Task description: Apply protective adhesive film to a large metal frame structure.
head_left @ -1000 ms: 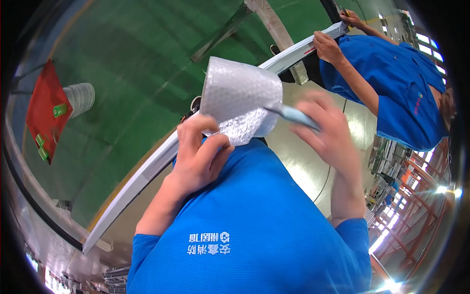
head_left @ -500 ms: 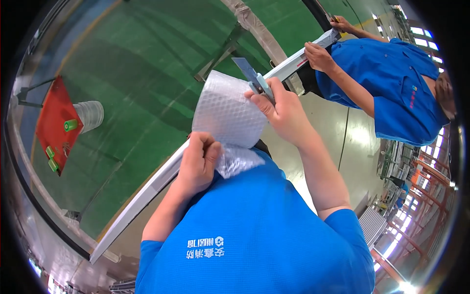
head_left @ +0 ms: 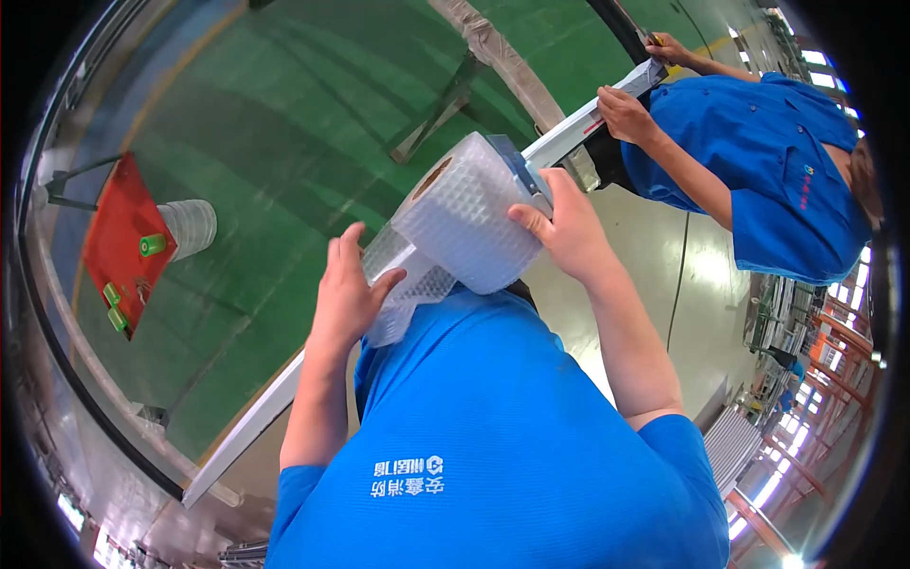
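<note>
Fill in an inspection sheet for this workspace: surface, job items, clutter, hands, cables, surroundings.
Surface: white bar running behind the roll; whether the roll rests on it is unclear.
Job items: bubble-wrap roll, tilted, its loose end hanging toward the left hand; knife by the roll's right edge.
Clutter: green cylinders on a red board, off to the left.
Hands: left hand open, fingers spread beside the wrap; right hand gripping the knife.
Cables: nothing seen.
Surroundings: green floor; co-worker in blue at upper right, hands at the bar's far end.
</note>
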`<state>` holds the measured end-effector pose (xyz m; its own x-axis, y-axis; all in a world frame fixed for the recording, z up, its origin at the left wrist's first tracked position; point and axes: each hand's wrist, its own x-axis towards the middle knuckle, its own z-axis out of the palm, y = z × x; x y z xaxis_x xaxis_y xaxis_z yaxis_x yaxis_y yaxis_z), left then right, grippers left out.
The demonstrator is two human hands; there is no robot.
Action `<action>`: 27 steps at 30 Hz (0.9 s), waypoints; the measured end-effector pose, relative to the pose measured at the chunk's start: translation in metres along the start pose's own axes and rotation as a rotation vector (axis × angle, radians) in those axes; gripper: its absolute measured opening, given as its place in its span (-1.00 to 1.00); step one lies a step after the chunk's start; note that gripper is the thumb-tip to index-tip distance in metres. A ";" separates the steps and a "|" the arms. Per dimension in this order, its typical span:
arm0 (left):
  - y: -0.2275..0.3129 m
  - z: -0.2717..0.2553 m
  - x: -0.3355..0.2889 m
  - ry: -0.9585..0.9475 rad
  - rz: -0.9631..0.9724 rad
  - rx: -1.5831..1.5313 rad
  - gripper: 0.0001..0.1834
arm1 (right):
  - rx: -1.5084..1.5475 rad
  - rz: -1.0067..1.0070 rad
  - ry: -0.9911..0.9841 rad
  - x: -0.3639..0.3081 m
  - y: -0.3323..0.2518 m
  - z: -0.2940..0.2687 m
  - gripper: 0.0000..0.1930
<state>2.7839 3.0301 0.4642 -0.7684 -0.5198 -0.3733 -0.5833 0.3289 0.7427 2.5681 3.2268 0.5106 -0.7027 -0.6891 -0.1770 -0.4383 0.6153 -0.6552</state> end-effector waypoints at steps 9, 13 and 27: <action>0.021 0.003 0.108 -0.568 0.340 -0.391 -0.10 | 0.168 -0.007 0.017 0.006 0.027 0.000 -0.43; 0.029 0.021 0.115 -0.599 0.186 -0.734 -0.31 | 0.499 0.199 0.249 -0.013 0.046 0.009 -0.47; 0.017 -0.011 0.072 -0.141 0.066 -1.633 -0.25 | 1.109 0.501 0.131 -0.047 0.020 0.017 -0.60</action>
<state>2.7220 2.9895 0.4566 -0.8493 -0.4376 -0.2954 0.2590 -0.8329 0.4891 2.6016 3.2647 0.4937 -0.7354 -0.3867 -0.5565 0.5673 0.0979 -0.8177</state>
